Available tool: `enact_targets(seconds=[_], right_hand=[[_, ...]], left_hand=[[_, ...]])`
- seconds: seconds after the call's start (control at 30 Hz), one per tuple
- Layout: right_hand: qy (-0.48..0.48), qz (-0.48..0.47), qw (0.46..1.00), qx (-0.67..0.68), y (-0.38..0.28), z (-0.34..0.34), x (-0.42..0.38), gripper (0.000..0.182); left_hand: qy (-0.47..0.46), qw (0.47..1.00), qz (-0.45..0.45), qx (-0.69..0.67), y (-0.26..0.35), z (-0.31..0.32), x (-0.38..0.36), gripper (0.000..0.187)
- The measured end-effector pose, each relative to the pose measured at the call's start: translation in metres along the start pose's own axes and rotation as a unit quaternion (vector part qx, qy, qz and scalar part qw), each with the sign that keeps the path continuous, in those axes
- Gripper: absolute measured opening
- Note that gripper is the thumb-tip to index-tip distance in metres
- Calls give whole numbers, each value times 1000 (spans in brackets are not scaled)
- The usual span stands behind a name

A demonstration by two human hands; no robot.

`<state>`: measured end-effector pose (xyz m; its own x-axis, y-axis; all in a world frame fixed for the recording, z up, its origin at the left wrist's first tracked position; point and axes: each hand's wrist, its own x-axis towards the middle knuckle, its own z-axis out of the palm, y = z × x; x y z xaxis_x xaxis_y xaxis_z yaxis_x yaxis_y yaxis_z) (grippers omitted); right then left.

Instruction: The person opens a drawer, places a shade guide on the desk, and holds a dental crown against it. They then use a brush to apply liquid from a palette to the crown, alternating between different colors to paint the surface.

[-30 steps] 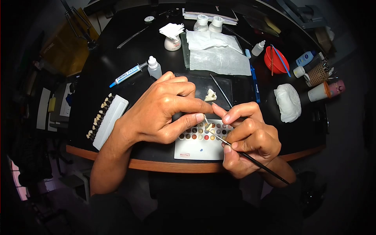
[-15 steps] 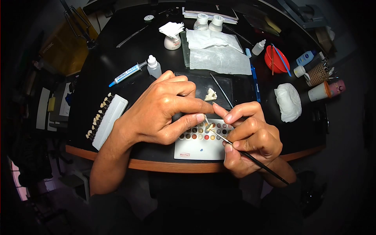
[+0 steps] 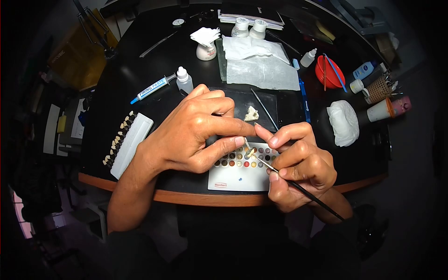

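Note:
My left hand [image 3: 198, 130] is closed, thumb and index finger pinching a thin pin [image 3: 247, 143]. At the pin's lower end is a small tooth-coloured dental crown [image 3: 251, 152]. My right hand [image 3: 301, 163] grips a fine paintbrush [image 3: 317, 201] with a black handle, its tip at or very near the crown; contact is hard to make out. The right index finger meets the left index fingertip. Beneath both hands lies a white palette [image 3: 233, 181] with rows of coloured round wells, partly hidden by my fingers.
A honeycomb firing tray [image 3: 251, 113] and another brush [image 3: 264, 108] lie beyond my hands. On the left are a tooth shade guide [image 3: 133, 144], a firing paste syringe [image 3: 151, 89] and a dropper bottle [image 3: 184, 80]. Tissue [image 3: 263, 72], a red bowl [image 3: 330, 77] and a white wad [image 3: 343, 122] lie farther off.
The paintbrush tip has drawn back slightly from the crown, down and to the right. Both hands stay almost in place, with their grips unchanged.

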<state>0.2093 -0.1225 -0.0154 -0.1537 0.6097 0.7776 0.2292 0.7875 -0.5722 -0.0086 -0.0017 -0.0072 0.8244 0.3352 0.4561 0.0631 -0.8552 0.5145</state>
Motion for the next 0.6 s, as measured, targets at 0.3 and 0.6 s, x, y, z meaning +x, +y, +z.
enact_targets(seconds=[0.3,0.6], right_hand=[[-11,-3,1000,0,-1,0,1,23],[-28,-11,999,26,-2,-6,1,21]], left_hand=[[0,1000,3,3,1,-1,0,18],[14,998,9,-66,-2,0,0,22]])
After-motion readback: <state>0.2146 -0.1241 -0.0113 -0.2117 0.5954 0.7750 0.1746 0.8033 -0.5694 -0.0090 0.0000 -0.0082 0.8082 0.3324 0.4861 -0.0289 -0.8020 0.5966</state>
